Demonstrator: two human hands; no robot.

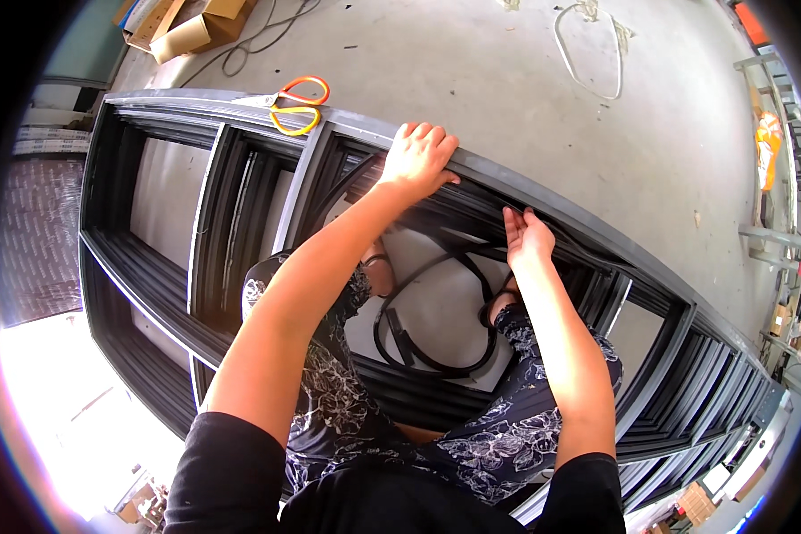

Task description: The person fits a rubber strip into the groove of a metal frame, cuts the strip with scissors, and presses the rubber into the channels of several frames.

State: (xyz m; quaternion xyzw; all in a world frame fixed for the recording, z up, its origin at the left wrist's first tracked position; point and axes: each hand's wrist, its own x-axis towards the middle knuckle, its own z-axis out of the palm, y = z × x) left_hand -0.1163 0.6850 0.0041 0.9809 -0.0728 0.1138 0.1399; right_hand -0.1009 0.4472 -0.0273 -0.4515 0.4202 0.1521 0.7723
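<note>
A stack of dark grey metal frames (525, 185) lies around my legs, its far rail curving across the view. My left hand (418, 162) rests over that rail, fingers curled round its outer edge and thumb toward the inner side. To its right, my right hand (530, 238) has its fingertips pinched at the rail's inner side, on a thin black rubber strip (587, 253) that runs along there. The exact grip is partly hidden by the fingers. More of the black strip lies in loose loops (402, 343) on the floor between my feet.
Scissors (278, 100) with orange and yellow handles lie on the far rail, left of my left hand. Beyond are an open cardboard box (196, 34), a dark cord (240, 55) and a pale loop of strip (616, 67) on the floor. Shelving (779, 233) lines the right.
</note>
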